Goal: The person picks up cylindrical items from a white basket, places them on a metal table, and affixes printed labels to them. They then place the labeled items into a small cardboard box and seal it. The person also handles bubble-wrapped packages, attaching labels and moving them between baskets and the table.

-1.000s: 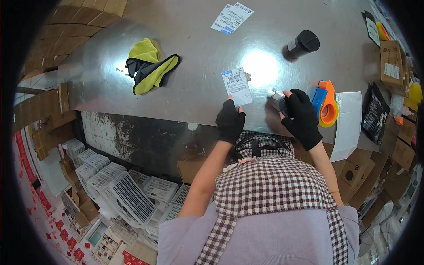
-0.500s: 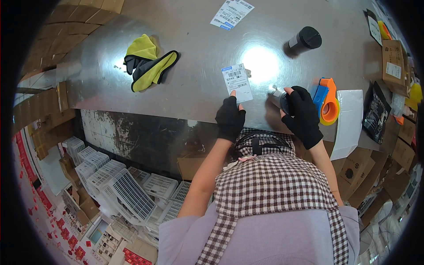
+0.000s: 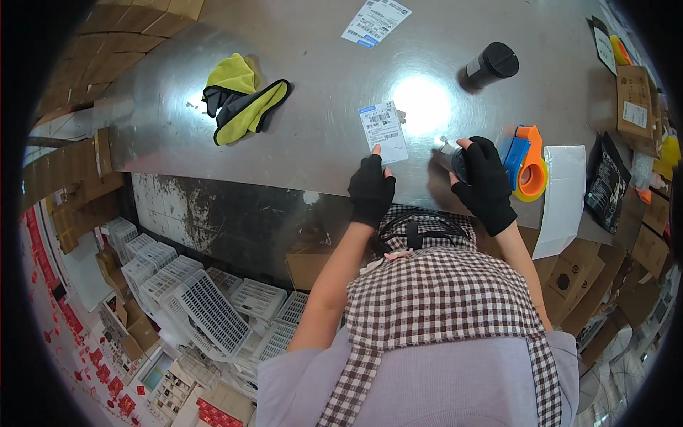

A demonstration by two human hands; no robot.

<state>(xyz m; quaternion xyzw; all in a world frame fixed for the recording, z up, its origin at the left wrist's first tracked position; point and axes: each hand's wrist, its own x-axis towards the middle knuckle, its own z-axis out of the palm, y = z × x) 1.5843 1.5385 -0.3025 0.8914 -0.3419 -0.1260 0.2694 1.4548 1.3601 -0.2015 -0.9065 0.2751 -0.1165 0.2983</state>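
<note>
My left hand (image 3: 371, 188), in a black fingerless glove, has its fingers closed at the lower edge of a white printed shipping label (image 3: 384, 132) with a blue strip. Most of its grip is hidden by the glove. My right hand (image 3: 486, 181), gloved the same way, is wrapped round a dark cylindrical container (image 3: 453, 159) with a pale label, tilted near the table's front edge. Its lower part is covered by the hand. A similar black lidded canister (image 3: 491, 66) stands farther back on the metal table (image 3: 313, 128).
Right of my right hand sit an orange-and-blue tape dispenser (image 3: 526, 164), a white flat mailer (image 3: 561, 196) and a black pouch (image 3: 607, 183). A yellow-green and grey cloth (image 3: 249, 107) lies left; more labels (image 3: 376, 21) lie at the back. White plastic baskets (image 3: 210, 313) are below left.
Hands, label and container hold nearly the same places. The whole view has shifted very slightly.
</note>
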